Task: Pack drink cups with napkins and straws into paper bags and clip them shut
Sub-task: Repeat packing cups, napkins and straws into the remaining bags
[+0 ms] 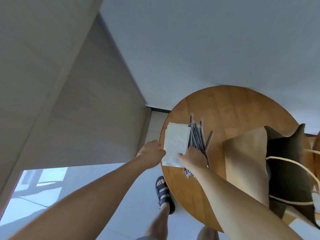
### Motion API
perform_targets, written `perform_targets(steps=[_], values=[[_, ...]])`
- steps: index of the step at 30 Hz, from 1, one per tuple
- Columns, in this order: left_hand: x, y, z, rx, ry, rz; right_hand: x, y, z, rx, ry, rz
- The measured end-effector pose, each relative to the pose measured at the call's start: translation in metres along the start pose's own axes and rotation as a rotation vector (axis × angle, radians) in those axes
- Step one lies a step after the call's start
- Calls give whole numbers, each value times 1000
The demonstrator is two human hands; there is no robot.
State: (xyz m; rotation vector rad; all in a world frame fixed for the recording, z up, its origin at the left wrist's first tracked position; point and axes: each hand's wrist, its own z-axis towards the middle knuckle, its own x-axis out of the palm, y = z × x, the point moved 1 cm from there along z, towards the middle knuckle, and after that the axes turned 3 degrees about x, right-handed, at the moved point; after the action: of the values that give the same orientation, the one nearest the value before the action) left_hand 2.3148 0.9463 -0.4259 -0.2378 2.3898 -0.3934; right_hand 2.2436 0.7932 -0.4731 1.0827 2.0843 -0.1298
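On the round wood table (225, 104) in front of you lies a pile of white napkins (175, 139). It sits near the left edge of the table. Just beside it, on its right, is a bunch of dark straws (197, 134) in clear wraps. The straws touch the side of the napkins, and a few fan out to the right.

Your left hand (152, 149) is at the left edge of the napkins. Its fingers are bent and touch the paper there. I cannot tell if they pinch it or only rest on it.

Your right hand (194, 156) is at the near right corner of the napkins. Its thumb lies on the white paper. Its fingers reach over the near ends of the straws, but the back of your hand hides them, so I cannot tell if they hold a straw.

A brown paper bag (245, 153) is on the right side of the table, apart from the straws. Its mouth is open and it is dark inside. Two pale cord handles (294, 164) loop at the mouth.

Below the table edge, your foot in a dark sandal (163, 191) stands on the pale floor.
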Motion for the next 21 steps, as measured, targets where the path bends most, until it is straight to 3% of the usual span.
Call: perform_targets(steps=[7,11,17,21], values=[[13,18,0,-30,5,-56,8,-1,12,-14,-59,-23],[13,16,0,-36,-19,-92,6,-1,9,-37,-56,100],[9,1,-2,-53,-54,-363,-5,0,-17,-108,-60,700],[16,-12,-9,-166,47,-766,-9,-7,-42,-111,-66,1060]])
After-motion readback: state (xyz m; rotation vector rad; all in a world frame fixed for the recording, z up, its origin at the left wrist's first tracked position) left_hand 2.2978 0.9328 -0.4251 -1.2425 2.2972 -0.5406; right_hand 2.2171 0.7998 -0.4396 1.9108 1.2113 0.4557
